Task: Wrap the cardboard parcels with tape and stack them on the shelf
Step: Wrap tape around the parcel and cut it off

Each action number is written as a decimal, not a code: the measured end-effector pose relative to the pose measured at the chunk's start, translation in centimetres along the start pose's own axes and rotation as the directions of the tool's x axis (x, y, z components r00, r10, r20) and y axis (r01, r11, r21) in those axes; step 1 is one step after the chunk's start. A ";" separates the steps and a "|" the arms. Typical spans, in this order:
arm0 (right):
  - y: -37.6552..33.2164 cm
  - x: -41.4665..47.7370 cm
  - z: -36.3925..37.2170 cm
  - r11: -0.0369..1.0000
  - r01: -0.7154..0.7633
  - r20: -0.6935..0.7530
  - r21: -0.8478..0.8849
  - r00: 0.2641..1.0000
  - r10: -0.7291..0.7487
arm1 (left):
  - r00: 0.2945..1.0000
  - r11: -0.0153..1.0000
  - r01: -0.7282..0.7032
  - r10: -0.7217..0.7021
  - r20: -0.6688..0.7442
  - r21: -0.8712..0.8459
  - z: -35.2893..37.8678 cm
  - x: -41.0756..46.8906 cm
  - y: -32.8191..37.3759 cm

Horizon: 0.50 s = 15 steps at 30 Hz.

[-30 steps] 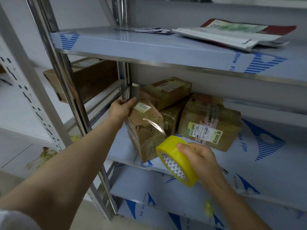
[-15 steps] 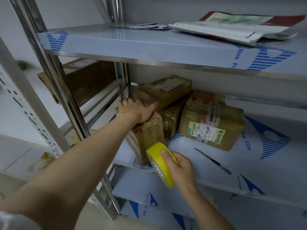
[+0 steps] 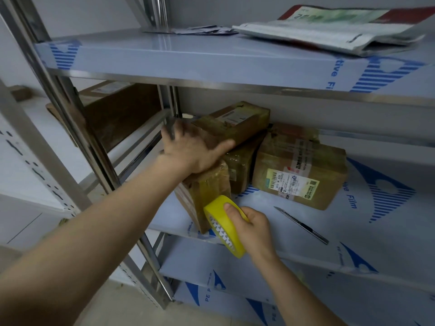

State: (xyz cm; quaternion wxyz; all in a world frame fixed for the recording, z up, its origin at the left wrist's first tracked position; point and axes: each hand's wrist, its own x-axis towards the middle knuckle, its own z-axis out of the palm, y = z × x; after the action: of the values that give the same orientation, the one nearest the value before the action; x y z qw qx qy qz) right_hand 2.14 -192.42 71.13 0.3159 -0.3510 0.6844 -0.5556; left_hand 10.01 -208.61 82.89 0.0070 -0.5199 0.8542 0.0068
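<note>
A small cardboard parcel (image 3: 204, 194) stands upright at the front left of the middle shelf (image 3: 367, 234). My left hand (image 3: 191, 150) lies flat on its top, fingers spread toward the shelf post. My right hand (image 3: 253, 228) grips a yellow tape roll (image 3: 223, 225) held against the parcel's lower front face. Behind it lie three more taped parcels: one tilted on top (image 3: 235, 122), one under it (image 3: 242, 169), and a larger labelled one (image 3: 299, 171) to the right.
A utility knife (image 3: 302, 225) lies on the middle shelf right of my right hand. The upper shelf (image 3: 188, 60) carries a folded printed bag (image 3: 334, 31). A large brown box (image 3: 113, 114) sits on the neighbouring rack at the left, behind steel posts (image 3: 77, 142).
My left hand moved from the parcel's upper left edge onto its top and now presses flat. My right hand brought the tape roll down and in against the parcel's front.
</note>
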 end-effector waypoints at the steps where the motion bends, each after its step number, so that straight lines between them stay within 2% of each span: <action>1: 0.0 0.1 0.1 1.000 -0.010 0.000 0.017 1.000 0.010 | 0.996 0.999 -0.041 0.043 0.084 -0.027 0.3 -0.9 0.4; 3: 0.1 0.3 0.2 0.999 -0.027 -0.001 0.036 1.000 0.027 | 0.968 0.989 -0.115 0.133 0.211 -0.094 0.9 -2.1 0.7; 5: 0.1 0.4 0.1 0.998 -0.039 0.001 0.059 0.999 0.039 | 0.953 0.977 -0.169 0.195 0.234 -0.127 0.4 -2.2 0.0; 11: -1.0 0.1 -0.2 0.990 -0.102 0.035 0.101 0.994 0.099 | 0.975 0.978 -0.203 0.198 0.101 0.040 1.1 -4.1 -2.0; 15: -3.9 -1.3 -1.9 0.984 -0.144 0.134 0.102 0.982 0.130 | 0.969 0.964 -0.234 0.242 0.054 -0.125 -0.2 -4.7 -2.3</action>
State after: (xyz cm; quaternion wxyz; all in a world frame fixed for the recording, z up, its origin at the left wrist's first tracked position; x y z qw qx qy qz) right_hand 1.81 -190.85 75.41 0.4152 -0.3194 0.6535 -0.5464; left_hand 14.19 -205.53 83.20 0.0050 -0.4125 0.9078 0.0758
